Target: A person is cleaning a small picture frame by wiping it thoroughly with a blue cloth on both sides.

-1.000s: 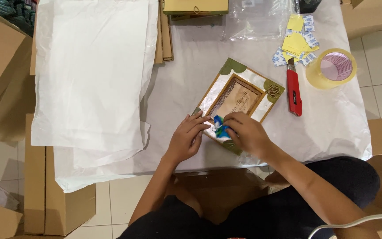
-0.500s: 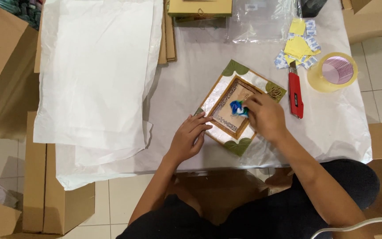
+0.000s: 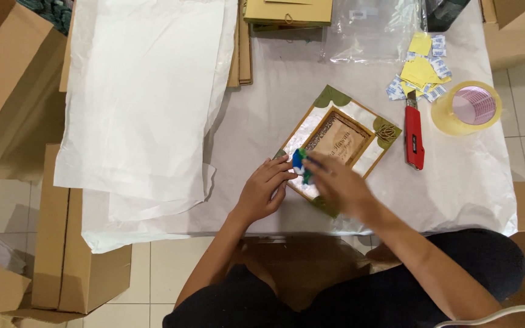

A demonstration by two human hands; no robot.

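A picture frame [image 3: 369,124] with a pale border and green corner ornaments lies tilted on the white-covered table [image 3: 274,103]. My left hand [image 3: 262,191] presses flat on the table against the frame's near left edge. My right hand [image 3: 338,185], blurred by motion, holds a small blue and green cloth [image 3: 299,161] on the frame's left corner.
A stack of white paper sheets [image 3: 141,91] covers the table's left half. A red utility knife [image 3: 414,136], a roll of clear tape [image 3: 466,108] and yellow notes with small packets [image 3: 420,70] lie at right. Cardboard boxes [image 3: 62,255] stand on the floor at left.
My right hand moved with the cloth from the frame's near corner up to its middle, then back down to the left corner. My left hand stayed at the frame's edge.
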